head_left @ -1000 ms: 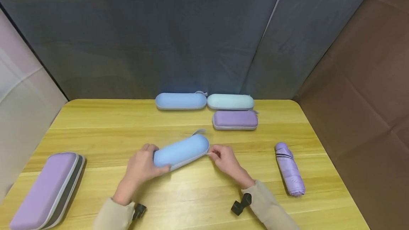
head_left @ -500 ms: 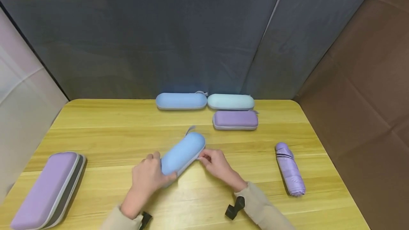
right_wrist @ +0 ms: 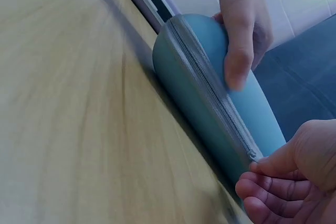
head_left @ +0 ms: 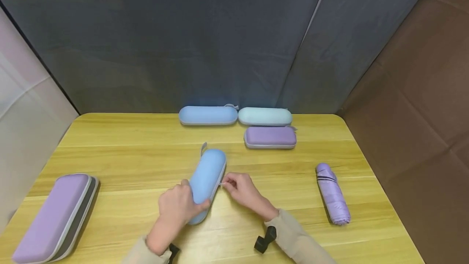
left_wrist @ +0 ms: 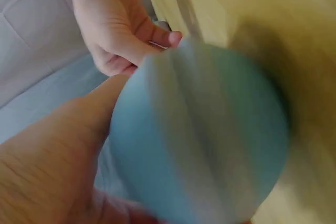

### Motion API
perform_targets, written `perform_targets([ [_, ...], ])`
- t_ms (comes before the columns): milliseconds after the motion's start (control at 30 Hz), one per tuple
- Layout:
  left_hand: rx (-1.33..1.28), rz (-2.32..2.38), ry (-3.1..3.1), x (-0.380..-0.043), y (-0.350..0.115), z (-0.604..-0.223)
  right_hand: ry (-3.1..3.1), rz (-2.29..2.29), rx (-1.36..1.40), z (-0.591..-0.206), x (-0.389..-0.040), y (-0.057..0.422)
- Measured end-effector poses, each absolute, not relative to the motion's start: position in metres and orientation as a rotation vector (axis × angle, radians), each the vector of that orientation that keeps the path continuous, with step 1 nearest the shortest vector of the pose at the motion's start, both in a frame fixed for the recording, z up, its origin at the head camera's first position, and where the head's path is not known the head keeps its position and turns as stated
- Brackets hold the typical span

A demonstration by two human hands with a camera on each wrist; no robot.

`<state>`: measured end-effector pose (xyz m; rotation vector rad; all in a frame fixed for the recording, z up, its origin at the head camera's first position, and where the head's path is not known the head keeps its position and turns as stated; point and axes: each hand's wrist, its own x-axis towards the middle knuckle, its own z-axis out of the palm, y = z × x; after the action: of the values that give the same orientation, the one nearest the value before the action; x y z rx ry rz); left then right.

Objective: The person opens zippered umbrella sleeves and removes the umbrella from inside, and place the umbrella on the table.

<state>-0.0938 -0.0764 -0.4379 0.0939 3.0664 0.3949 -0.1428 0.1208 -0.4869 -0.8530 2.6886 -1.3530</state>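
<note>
A light blue zippered case (head_left: 209, 174) stands out at the table's middle, slanting away from the person, with a grey strap loop (head_left: 203, 147) at its far end. My left hand (head_left: 178, 203) grips its near part from the left, thumb across the top. On the case's right side, my right hand (head_left: 242, 190) pinches the small zipper pull (right_wrist: 253, 156) between thumb and finger. The right wrist view shows the grey zipper (right_wrist: 205, 77) running along the side, its teeth together from the near end to the pull. The case's blue end (left_wrist: 142, 135) fills the left wrist view, blurred.
At the back edge lie another blue case (head_left: 208, 115) and a mint case (head_left: 264, 116), with a small purple case (head_left: 270, 137) before them. A large purple case (head_left: 55, 219) lies front left. A folded lilac umbrella (head_left: 332, 194) lies to the right.
The blue case has turned counter-clockwise, from lying mostly crosswise to pointing away. My left hand has shifted right. My right hand has moved left and nearer with the zipper pull, along the case's side.
</note>
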Motion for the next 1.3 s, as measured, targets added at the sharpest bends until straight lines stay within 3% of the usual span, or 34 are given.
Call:
perform_targets([
  [100,0.23,0.507,2.978,-0.113,-0.089,-0.425,2.7,-1.352,-0.846,-0.488,-0.145,0.121],
  [200,0.584,0.563,3.007,-0.145,-0.101,-0.416,2.708,-1.356,-0.838,-0.488,-0.147,0.12],
  [333,1.226,0.246,3.032,-0.185,-0.101,-0.417,2.713,-1.343,-0.849,-0.487,-0.15,0.118],
  [467,1.534,-0.111,2.855,-0.206,-0.092,-0.419,2.714,-1.322,-0.857,-0.487,-0.151,0.117],
  [867,1.535,-0.422,2.695,-0.218,-0.076,-0.413,2.698,-1.306,-0.852,-0.487,-0.156,0.121],
  [1300,1.551,-0.364,2.684,-0.214,-0.081,-0.417,2.721,-1.289,-0.839,-0.483,-0.157,0.121],
])
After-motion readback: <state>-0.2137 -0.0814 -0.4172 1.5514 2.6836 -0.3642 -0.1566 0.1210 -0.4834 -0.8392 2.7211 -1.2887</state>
